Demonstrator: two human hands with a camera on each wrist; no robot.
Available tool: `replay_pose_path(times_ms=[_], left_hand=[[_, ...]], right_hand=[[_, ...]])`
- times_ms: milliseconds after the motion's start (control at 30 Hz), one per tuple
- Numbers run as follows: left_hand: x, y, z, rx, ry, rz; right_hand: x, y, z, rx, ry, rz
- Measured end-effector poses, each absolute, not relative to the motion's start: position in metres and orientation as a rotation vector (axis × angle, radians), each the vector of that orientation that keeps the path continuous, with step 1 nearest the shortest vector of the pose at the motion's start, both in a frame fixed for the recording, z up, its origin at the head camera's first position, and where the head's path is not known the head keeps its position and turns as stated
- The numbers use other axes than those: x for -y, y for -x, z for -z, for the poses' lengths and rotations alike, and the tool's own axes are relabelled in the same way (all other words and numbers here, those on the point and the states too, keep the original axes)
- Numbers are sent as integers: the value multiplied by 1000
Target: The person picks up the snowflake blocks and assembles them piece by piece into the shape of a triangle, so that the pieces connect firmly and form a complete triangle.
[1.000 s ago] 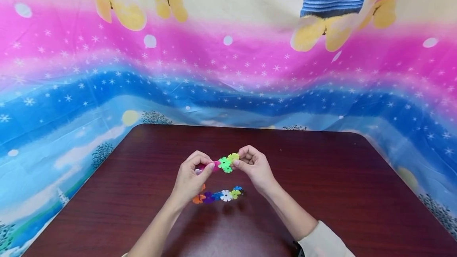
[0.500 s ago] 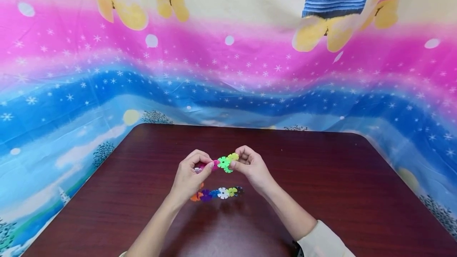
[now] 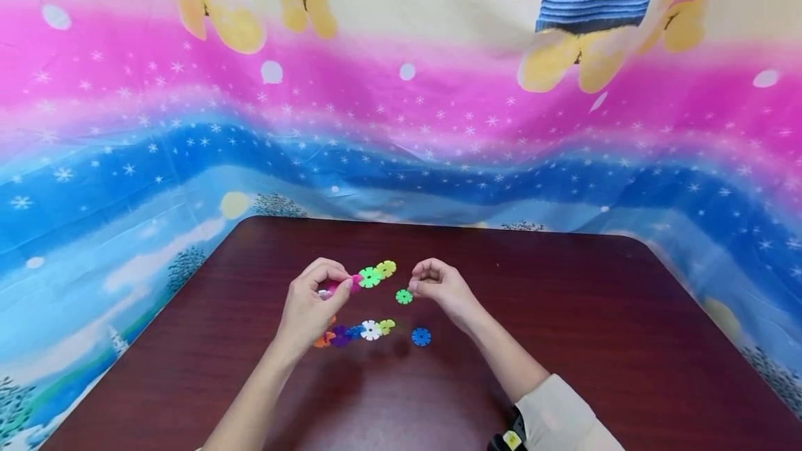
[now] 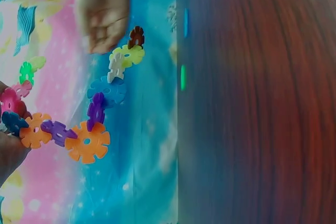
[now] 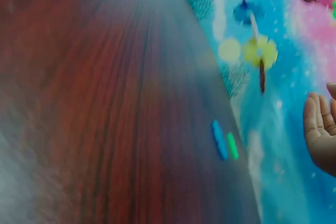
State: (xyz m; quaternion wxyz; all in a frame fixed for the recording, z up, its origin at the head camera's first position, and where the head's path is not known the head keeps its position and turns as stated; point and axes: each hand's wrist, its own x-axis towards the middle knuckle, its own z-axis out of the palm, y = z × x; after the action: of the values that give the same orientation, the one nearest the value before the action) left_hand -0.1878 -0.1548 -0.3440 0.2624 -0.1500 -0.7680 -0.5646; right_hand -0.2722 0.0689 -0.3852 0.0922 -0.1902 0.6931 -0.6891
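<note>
My left hand (image 3: 307,308) pinches a chain of interlocking flower-shaped plastic discs at its pink discs (image 3: 355,283). From there a green disc (image 3: 370,278) and a yellow end disc (image 3: 386,268) reach to the right. The chain's other arm bends round through orange (image 4: 88,142), purple, blue and white discs to a brown end disc (image 4: 136,36); it hangs above the table. My right hand (image 3: 443,291), fingers loosely curled and holding nothing, is apart from the chain. Beneath it, a loose green disc (image 4: 183,77) and a loose blue disc (image 3: 421,337) lie on the table.
The dark red wood-grain table (image 3: 564,312) has rounded far corners. Behind it and along its sides hangs a printed cloth (image 3: 401,131) with bears and snowflakes. A black band with a yellow mark (image 3: 511,440) shows at the right sleeve (image 3: 564,413).
My right hand has come off the chain near its green and yellow discs. My left hand has drawn the chain leftward, and the loose green and blue discs now show fully.
</note>
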Motion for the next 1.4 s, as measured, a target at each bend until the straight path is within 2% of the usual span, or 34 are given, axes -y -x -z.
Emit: replay_pose_path(times_ms=[267, 533, 1000, 1400], left_hand=[[160, 165, 316, 2090, 369, 1417], [168, 163, 314, 2067, 380, 1403], [173, 162, 313, 2075, 346, 1415], [173, 163, 315, 2071, 340, 1437]], right_hand=[[-66, 298, 407, -2326, 421, 1788], [-64, 316, 423, -2538, 364, 1451], [-51, 324, 432, -2710, 445, 1126], [-47, 321, 430, -2745, 493, 1066]])
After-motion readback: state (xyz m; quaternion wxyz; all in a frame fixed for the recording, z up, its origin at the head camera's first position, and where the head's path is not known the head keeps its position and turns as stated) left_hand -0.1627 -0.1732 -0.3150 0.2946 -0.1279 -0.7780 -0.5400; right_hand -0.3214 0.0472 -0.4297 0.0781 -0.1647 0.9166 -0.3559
